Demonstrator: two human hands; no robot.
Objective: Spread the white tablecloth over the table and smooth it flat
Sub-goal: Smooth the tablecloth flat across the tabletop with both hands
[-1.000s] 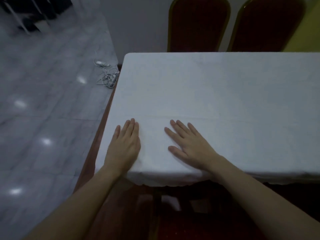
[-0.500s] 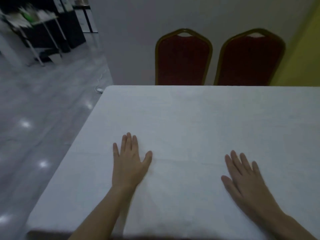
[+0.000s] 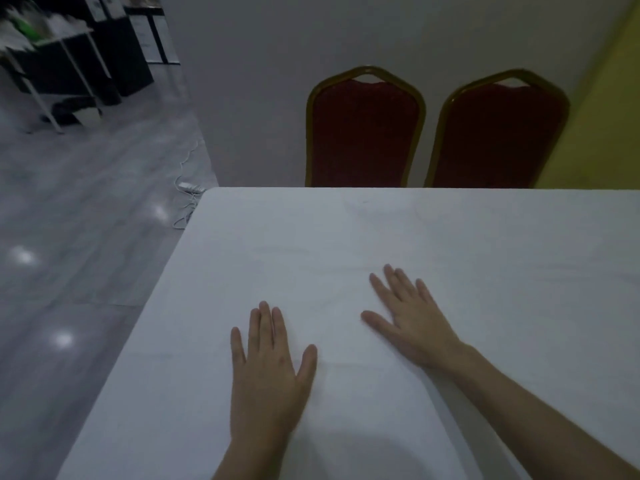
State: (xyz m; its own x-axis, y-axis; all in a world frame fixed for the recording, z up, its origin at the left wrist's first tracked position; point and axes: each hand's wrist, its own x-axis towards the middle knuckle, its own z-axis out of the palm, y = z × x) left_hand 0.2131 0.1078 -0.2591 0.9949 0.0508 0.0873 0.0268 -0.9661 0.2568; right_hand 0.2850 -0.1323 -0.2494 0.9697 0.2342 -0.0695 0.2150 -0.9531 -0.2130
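Both hands flat, fingers spread wide on white tablecloth (image 3: 415, 244): left hand (image 3: 266, 372) nearer, right hand (image 3: 412, 320) further. Table hidden under cloth; forearms cut off.

Both arms are bare as far up as can be seen from here. The left hand (image 3: 266, 372) is bare too, with long, slender fingers (image 3: 265, 323) and faint ridges of knuckle and tendon across its back. The right hand (image 3: 412, 320) is of the same slim build, and the bone at its wrist stands out a little. The left forearm (image 3: 249, 459) and right forearm (image 3: 519, 403) are lean and smooth, uncovered down to the edge of view. In this dim light the nails are too blurred to make out.
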